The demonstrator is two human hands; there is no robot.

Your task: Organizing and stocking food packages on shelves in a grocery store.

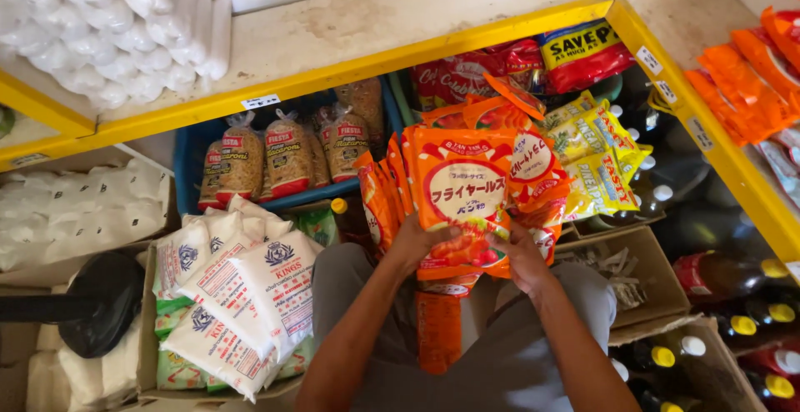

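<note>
Both hands hold one orange packet (463, 191) with a white oval label, upright in front of me. My left hand (414, 244) grips its lower left corner. At its lower right corner is my right hand (523, 259), fingers closed on the edge. Several more orange packets (382, 204) stand in a row behind and beside it, under a yellow shelf edge (400, 58). Another orange packet (439, 329) lies between my knees.
White flour-like bags (250, 295) fill a box at left. Macaroni bags (287, 158) stand in a blue crate. Yellow packets (596, 158) and red packets (467, 74) lie behind. Dark bottles with yellow caps (742, 324) stand at right. A cardboard box (633, 270) sits beside my right knee.
</note>
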